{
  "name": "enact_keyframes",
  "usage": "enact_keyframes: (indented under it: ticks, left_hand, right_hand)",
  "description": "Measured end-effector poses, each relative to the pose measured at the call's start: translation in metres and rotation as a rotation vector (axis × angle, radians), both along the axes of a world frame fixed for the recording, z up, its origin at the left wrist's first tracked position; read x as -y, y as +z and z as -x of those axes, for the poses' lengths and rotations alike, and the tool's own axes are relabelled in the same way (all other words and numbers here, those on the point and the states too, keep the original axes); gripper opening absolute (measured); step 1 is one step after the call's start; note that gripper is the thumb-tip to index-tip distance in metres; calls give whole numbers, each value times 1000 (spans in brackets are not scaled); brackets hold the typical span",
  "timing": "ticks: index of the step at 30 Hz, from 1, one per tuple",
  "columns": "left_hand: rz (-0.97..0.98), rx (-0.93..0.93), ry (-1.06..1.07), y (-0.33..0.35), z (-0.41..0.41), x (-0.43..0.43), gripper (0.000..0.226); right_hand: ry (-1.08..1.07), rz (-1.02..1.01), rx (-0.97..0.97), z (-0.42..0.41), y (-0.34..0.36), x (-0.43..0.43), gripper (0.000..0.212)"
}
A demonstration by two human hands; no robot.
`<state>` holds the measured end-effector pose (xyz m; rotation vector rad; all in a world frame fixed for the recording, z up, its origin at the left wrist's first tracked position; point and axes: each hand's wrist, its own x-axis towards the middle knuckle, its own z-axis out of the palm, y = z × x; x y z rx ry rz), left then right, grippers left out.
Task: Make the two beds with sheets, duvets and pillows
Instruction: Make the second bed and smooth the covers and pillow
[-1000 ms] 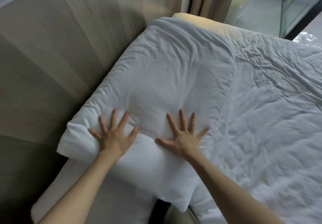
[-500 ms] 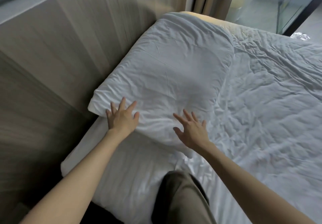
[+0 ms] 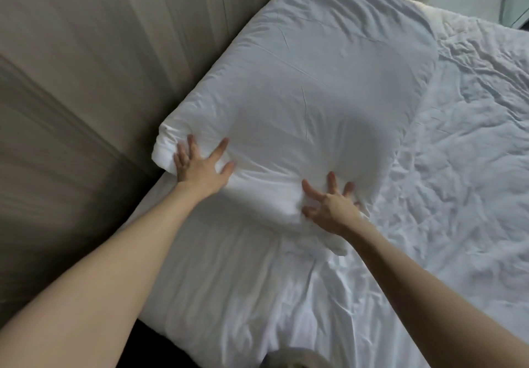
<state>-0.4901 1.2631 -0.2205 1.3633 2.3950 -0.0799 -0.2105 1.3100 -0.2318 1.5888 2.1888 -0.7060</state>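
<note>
Pressing with fingers spread and clasping nothing, the left hand (image 3: 200, 167) and right hand (image 3: 332, 210) bear on the near edge of the pillow (image 3: 300, 81), which extends beyond both palms; uneven pushing could skew it onto the duvet (image 3: 458, 167).

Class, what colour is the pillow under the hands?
Plain white, no pattern; the pillow shows best in the head view.

No legible text, label, brand, number or sign found: plain white pillow (image 3: 315, 81) at 12 o'clock, white sheet (image 3: 229, 281) at 6 o'clock, creased duvet (image 3: 472, 167) at 3 o'clock and panelled wall (image 3: 86, 81) at 9 o'clock carry no markings.
</note>
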Motion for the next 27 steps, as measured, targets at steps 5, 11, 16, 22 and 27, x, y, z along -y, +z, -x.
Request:
enact_keyframes:
  ticks: [5,11,16,22,27]
  left_hand:
    - [16,7,-30,1,5,6,69]
    - [155,-83,-148,29,-22,41,72]
    - [81,9,-170,80,-51,68,64]
    - [-214,-35,-131,150,-95,125,61]
    - [-351,-85,-85,194,-149,197,59]
  right_hand:
    - [33,-51,10,-5,-5,18,63]
    - [111,-7,16,-27,18,77,67]
    - [78,-63,-169,-22,99,84,55]
    - [200,-299,-263,-41,178,113,60]
    - [372,-377,-319,-65,216,152,60]
